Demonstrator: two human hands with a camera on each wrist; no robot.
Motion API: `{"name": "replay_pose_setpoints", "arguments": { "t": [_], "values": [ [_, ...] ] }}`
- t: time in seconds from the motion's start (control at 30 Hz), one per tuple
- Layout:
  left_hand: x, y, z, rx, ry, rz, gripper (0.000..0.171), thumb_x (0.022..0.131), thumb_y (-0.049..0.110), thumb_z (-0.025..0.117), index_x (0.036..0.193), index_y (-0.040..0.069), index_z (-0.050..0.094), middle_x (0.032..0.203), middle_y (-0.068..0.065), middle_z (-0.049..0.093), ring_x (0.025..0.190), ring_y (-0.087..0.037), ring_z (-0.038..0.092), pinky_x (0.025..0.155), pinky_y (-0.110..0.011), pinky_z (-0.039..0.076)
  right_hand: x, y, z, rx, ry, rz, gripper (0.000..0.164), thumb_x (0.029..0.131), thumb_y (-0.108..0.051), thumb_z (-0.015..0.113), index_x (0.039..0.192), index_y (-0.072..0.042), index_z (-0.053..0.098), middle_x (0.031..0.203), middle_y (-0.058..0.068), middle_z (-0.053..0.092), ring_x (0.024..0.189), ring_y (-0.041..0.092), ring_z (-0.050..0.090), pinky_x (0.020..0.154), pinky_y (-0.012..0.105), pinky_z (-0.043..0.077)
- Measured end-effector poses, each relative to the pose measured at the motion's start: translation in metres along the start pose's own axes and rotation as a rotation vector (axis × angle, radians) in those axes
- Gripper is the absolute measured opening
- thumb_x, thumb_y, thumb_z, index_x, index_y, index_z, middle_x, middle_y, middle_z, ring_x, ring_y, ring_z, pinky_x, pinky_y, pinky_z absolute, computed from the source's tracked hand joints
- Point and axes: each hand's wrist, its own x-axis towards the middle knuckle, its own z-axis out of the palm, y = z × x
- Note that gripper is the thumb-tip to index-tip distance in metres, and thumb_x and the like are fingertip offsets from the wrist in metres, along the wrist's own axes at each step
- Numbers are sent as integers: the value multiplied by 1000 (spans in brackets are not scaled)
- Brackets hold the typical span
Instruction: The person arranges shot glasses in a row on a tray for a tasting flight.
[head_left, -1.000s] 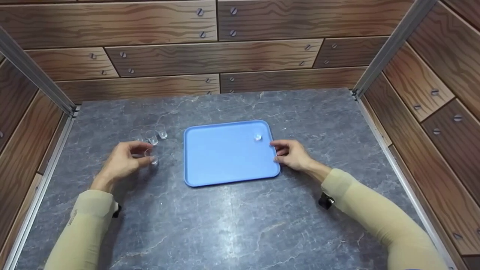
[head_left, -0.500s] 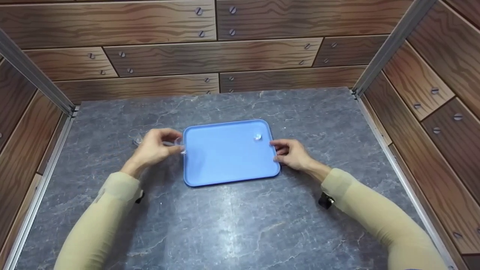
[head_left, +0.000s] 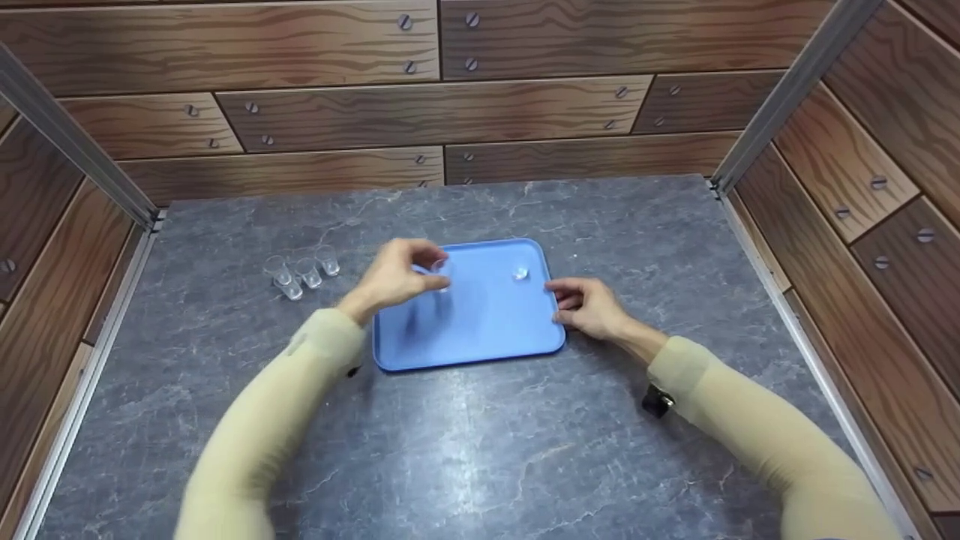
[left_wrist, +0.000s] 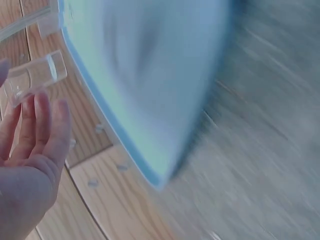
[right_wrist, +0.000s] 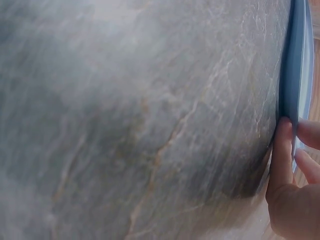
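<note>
My left hand (head_left: 401, 271) pinches a small clear shot glass (head_left: 442, 274) between thumb and fingers, over the left part of a blue tray (head_left: 480, 330). In the left wrist view the shot glass (left_wrist: 37, 75) shows at the fingertips, with the tray (left_wrist: 145, 165) beside it. On the tray, near its far right corner, stands another clear shot glass (head_left: 520, 272). My right hand (head_left: 592, 307) holds the tray's right rim. The right wrist view has its fingers (right_wrist: 282, 150) against the tray's outer wall (right_wrist: 292, 65).
Several more clear shot glasses (head_left: 308, 272) stand close together left of the tray on the dark marbled tabletop (head_left: 450, 427). Wood-patterned walls (head_left: 337, 116) and metal corner posts (head_left: 780, 97) enclose the back and sides.
My left hand has carried the shot glass rightward from beside the group of glasses, across the tray's left rim, to over the tray. The right hand stays at the right rim.
</note>
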Motion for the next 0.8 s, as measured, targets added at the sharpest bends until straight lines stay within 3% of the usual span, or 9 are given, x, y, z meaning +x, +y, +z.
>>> {"name": "replay_pose_setpoints", "arguments": {
  "t": [0.17, 0.43, 0.8],
  "values": [
    [24, 11, 21, 21, 40, -14, 44, 89, 18, 91, 129, 3, 80, 121, -18, 82, 113, -31, 76, 107, -47, 62, -1, 1, -1, -3, -7, 5, 56, 91, 9, 80, 146, 7, 69, 125, 31, 76, 96, 9, 70, 78, 12, 58],
    [53, 24, 51, 15, 36, -48, 45, 91, 17, 91, 131, 2, 79, 122, -16, 82, 113, -29, 75, 107, -45, 63, -2, 1, -3, -3, -3, 9, 56, 91, 10, 80, 146, 8, 69, 127, 31, 74, 102, 22, 73, 77, 13, 59],
    [70, 25, 72, 14, 29, -101, 46, 90, 11, 91, 133, 2, 79, 124, -15, 81, 116, -30, 76, 107, -44, 62, -2, -1, -2, 31, -8, 15, 56, 91, 9, 81, 146, 9, 68, 123, 30, 76, 97, 12, 71, 73, 15, 61]
  ]
}}
